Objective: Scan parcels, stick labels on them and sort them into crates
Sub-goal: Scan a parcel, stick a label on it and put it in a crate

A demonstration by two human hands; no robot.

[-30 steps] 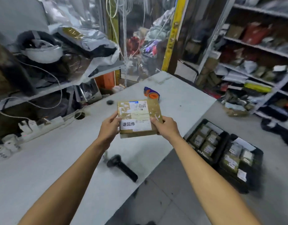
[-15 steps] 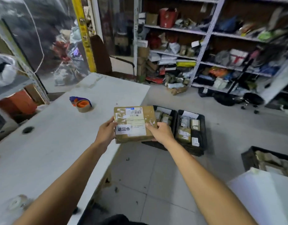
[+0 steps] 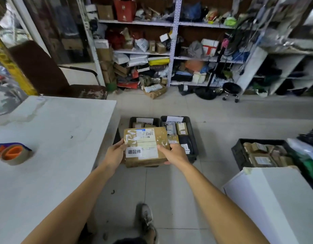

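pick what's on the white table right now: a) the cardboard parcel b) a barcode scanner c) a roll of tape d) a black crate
c: a roll of tape with an orange core lies on the white table, while the parcel is held off the table's edge by the left hand and right hand, over the black crates on the floor.

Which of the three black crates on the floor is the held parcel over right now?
The left crate of the side-by-side pair beside the table; the parcel overlaps it most.

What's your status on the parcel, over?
Left hand and right hand grip brown cardboard parcel, white label on. Held above two black floor crates. Nothing in the way.
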